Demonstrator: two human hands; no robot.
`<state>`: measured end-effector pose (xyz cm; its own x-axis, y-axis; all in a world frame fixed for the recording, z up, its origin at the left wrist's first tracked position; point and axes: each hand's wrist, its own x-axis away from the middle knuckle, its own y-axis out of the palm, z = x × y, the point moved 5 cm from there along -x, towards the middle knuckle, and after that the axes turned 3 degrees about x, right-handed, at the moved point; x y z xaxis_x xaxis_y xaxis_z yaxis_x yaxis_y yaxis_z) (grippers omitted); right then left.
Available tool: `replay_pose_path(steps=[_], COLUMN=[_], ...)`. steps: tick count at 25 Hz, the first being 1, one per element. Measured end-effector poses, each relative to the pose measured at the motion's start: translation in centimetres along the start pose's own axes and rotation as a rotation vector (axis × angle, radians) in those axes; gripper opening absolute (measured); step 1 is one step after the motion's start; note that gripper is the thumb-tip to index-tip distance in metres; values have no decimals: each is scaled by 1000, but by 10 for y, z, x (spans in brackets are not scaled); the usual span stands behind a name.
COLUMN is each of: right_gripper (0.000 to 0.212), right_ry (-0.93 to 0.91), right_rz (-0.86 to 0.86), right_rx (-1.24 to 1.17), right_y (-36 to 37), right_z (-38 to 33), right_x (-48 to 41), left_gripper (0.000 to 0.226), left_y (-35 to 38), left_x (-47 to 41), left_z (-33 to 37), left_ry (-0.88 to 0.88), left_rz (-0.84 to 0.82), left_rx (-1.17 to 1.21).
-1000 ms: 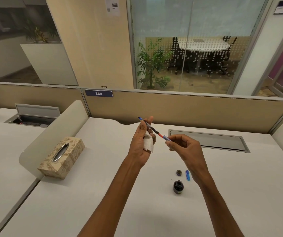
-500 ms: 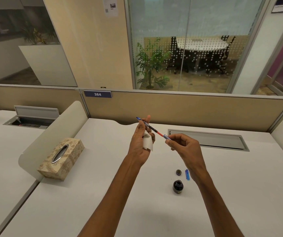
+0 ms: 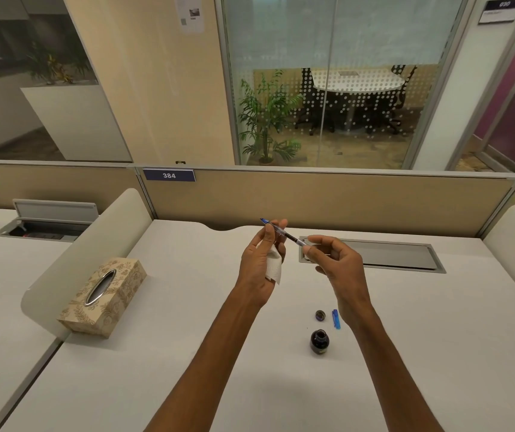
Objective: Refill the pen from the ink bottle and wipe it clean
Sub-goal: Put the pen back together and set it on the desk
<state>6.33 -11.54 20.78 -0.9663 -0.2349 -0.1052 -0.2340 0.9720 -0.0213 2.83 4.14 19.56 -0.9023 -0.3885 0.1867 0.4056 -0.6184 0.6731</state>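
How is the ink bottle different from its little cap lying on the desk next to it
The ink bottle is the larger of the two and stands upright and open; the cap is small and flat, lying beyond it on the desk. The bottle sits nearer the person; the cap sits farther away, beside the blue pen cap. Both are dark and round, rest on the desk apart from each other, and neither hand touches them.

Both hands [image 3: 300,263] holding pen [image 3: 284,233], tissue [image 3: 274,267] in left, ink bottle [image 3: 319,342] on desk [image 3: 187,353]
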Motion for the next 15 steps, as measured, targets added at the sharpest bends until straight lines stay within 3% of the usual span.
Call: replay_pose_path(steps=[6, 11, 13, 15], right_gripper=[6, 19, 31, 26], right_ry=[-5, 38, 64, 96], right_rz=[-40, 62, 33, -40], right_rx=[-36, -20, 16, 6], right_y=[3, 4, 5, 3], right_z=[-6, -2, -1, -2], right_x=[-4, -9, -9, -6], left_gripper=[22, 36, 40, 42], left_y=[11, 13, 12, 8], left_x=[-5, -10, -13, -15], left_z=[-14, -23, -27, -30], left_ry=[1, 23, 12, -7], left_rz=[-73, -80, -65, -35], left_rx=[-52, -72, -26, 18])
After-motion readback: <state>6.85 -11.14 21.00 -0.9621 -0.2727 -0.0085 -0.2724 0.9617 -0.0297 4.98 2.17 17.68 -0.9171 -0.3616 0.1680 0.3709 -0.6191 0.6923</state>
